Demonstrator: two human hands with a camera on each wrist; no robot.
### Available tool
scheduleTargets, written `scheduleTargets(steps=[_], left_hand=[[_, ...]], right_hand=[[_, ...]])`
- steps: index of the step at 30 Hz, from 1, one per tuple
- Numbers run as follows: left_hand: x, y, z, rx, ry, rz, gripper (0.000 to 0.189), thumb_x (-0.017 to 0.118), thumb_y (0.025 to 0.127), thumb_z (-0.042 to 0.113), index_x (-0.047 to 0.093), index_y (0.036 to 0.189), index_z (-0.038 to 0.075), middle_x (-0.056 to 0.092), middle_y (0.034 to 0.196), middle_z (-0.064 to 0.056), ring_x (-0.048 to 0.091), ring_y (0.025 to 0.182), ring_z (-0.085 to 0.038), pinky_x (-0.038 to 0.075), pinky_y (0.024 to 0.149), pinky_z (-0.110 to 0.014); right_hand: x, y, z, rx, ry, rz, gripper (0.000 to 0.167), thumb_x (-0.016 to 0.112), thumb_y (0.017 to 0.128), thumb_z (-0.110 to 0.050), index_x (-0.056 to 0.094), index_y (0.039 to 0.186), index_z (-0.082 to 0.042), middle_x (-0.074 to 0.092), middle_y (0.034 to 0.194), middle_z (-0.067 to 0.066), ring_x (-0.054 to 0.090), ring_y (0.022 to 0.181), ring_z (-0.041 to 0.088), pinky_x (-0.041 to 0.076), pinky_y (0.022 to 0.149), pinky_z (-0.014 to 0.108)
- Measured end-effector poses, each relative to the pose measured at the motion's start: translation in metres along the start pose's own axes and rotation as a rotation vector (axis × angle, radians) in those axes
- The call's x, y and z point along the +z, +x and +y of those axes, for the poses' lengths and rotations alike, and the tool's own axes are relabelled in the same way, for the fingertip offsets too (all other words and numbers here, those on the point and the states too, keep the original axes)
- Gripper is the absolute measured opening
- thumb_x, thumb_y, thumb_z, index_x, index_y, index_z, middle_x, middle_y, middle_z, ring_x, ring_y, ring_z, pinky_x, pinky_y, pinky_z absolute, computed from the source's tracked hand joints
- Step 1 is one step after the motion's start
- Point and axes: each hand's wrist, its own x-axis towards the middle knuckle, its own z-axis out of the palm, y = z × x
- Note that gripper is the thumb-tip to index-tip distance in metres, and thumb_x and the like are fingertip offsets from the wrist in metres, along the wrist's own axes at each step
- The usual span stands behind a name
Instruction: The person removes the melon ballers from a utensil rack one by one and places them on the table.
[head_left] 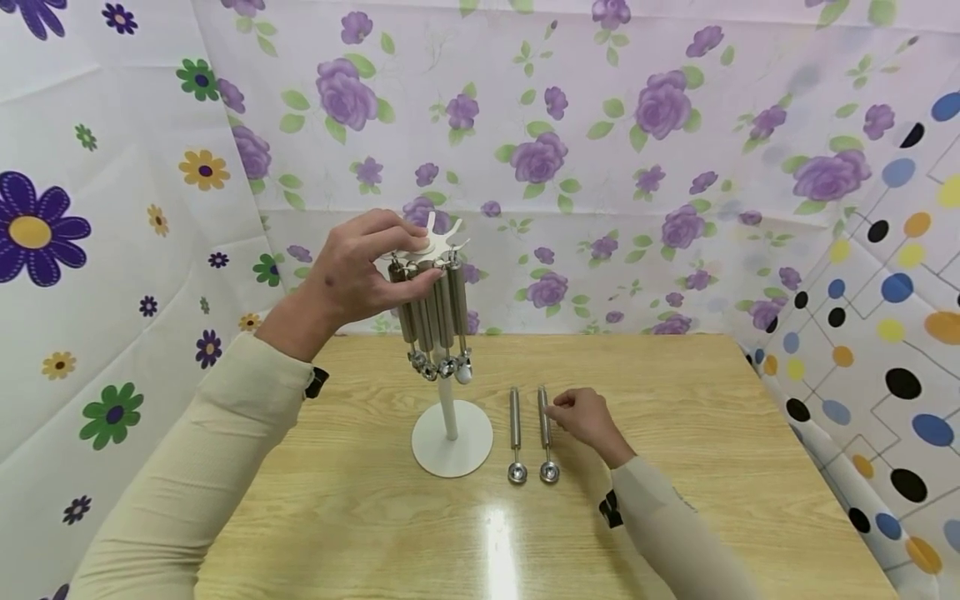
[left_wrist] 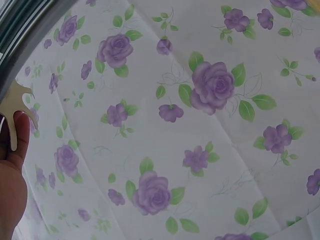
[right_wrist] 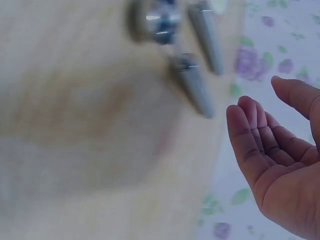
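Observation:
My left hand [head_left: 367, 262] grips the top of a white utensil stand [head_left: 452, 454], thumb in front and fingers over its hooked top plate. Several steel-handled kitchen tools [head_left: 437, 312] with small round heads hang from the hooks below that hand. Two similar metal tools lie side by side on the table, the left one [head_left: 515, 421] and the right one [head_left: 544, 421], heads towards me. Beside the right tool's handle is my right hand [head_left: 588, 421]; its fingers bend loosely with nothing between them in the right wrist view. In the left wrist view, a hook of the plate [left_wrist: 14, 112] shows beside my fingers.
The wooden table [head_left: 675, 500] reaches back to a wall cloth [head_left: 540, 217] with purple roses. A daisy-patterned cloth [head_left: 142, 183] hangs on the left and a dotted one [head_left: 885, 375] on the right. Black straps with small devices sit at both wrists.

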Motion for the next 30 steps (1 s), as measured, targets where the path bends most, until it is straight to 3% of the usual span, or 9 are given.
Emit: scheduleTargets(steps=[5,12,22,30], left_hand=[[-0.001,0.0,0.001,0.004,0.014,-0.001,0.026,0.08,0.079,0.017,0.071,0.091,-0.004,0.07,0.095,-0.02,0.067,0.088,-0.034,0.057,0.078,-0.046],[-0.002,-0.001,0.002,-0.023,0.01,0.001,0.027,0.074,0.084,0.022,0.07,0.09,-0.004,0.07,0.096,-0.02,0.067,0.088,-0.033,0.057,0.075,-0.045],[-0.002,-0.001,0.007,-0.055,0.011,-0.007,0.029,0.06,0.092,0.023,0.072,0.09,-0.003,0.07,0.096,-0.02,0.066,0.088,-0.035,0.055,0.072,-0.045],[-0.005,-0.002,0.005,-0.085,-0.002,-0.03,0.034,0.049,0.094,0.017,0.074,0.097,-0.006,0.07,0.099,-0.021,0.065,0.088,-0.036,0.049,0.064,-0.043]], right_hand=[[-0.014,-0.003,-0.028,-0.077,0.032,0.006,0.031,0.069,0.095,-0.02,0.069,0.112,0.006,0.071,0.091,0.011,0.07,0.085,0.034,0.057,0.065,0.034],[-0.027,-0.011,-0.066,-0.197,0.035,0.015,0.032,0.069,0.096,-0.025,0.071,0.115,0.001,0.072,0.097,0.009,0.068,0.084,0.021,0.056,0.07,0.034],[-0.04,-0.021,-0.111,-0.313,0.153,-0.048,0.034,0.068,0.097,-0.026,0.069,0.119,-0.001,0.073,0.1,0.007,0.07,0.09,0.022,0.057,0.081,0.041],[-0.048,-0.023,-0.141,-0.413,0.154,-0.049,0.029,0.068,0.096,-0.024,0.071,0.118,-0.006,0.073,0.104,0.005,0.068,0.092,0.022,0.056,0.079,0.037]])
